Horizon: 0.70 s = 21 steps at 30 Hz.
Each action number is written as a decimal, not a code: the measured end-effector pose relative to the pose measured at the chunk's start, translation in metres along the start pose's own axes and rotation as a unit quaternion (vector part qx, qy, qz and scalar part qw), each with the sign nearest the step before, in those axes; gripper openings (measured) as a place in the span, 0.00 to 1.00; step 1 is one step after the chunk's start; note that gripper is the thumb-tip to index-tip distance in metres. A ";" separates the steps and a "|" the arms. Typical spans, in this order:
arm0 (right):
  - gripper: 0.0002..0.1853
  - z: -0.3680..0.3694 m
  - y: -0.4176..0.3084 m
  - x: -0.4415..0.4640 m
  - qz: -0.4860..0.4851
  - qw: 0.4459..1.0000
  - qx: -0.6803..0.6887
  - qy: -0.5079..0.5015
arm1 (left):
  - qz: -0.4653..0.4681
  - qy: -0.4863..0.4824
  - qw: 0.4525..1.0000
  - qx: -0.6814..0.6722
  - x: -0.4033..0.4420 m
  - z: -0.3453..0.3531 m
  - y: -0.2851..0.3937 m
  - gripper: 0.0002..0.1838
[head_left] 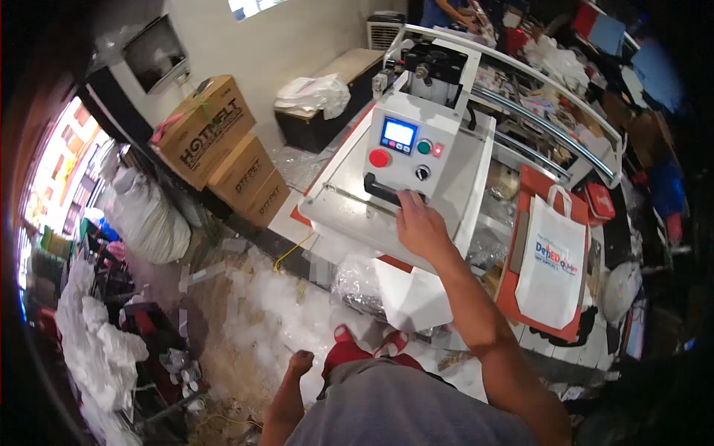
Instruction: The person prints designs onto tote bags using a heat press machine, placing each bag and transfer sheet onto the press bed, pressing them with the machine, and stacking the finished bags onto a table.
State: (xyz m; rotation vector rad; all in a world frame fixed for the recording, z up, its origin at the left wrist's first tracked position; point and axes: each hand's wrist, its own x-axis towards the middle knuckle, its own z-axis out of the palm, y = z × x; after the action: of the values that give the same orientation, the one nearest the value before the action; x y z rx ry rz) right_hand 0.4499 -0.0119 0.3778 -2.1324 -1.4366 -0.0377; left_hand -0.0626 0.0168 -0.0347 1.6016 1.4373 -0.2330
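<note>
My right hand [420, 223] is closed round the black handle [383, 189] on the front of a white press machine [416, 175]. Above the handle, the machine's panel has a lit blue screen [399, 134], a red button [379, 157], a green button and a black knob. Low in the view, my left hand [300, 363] hangs beside my body with its fingers curled; whether anything is inside it cannot be made out. Right of the machine, a white printed bag [551, 260] lies flat on an orange-red pad [515, 286].
Cardboard boxes [204, 134] stand at the left near the wall. White cloth [312, 95] rests on a dark bench behind the machine. Plastic wrap [358, 282] bulges below the machine's front edge. A person's arm [448, 10] shows at the top.
</note>
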 end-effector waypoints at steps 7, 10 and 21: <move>0.27 0.026 -0.015 0.021 -0.061 0.998 0.003 0.007 | 0.056 -0.016 0.994 -0.093 -0.110 0.066 -0.108 0.07; 0.28 0.020 -0.016 0.002 -0.092 0.995 0.032 0.032 | -0.196 -0.014 0.925 -0.324 -0.146 0.081 -0.113 0.07; 0.11 0.014 0.044 -0.306 0.131 0.960 0.172 -0.180 | -0.043 -0.077 0.978 -0.187 -0.191 0.128 -0.165 0.05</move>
State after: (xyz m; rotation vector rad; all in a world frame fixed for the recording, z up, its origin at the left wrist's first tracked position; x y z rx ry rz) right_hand 0.3541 -0.2758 0.2483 -2.0795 -1.2222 0.6838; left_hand -0.2051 -0.2269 -0.0580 1.1912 1.3397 -0.1235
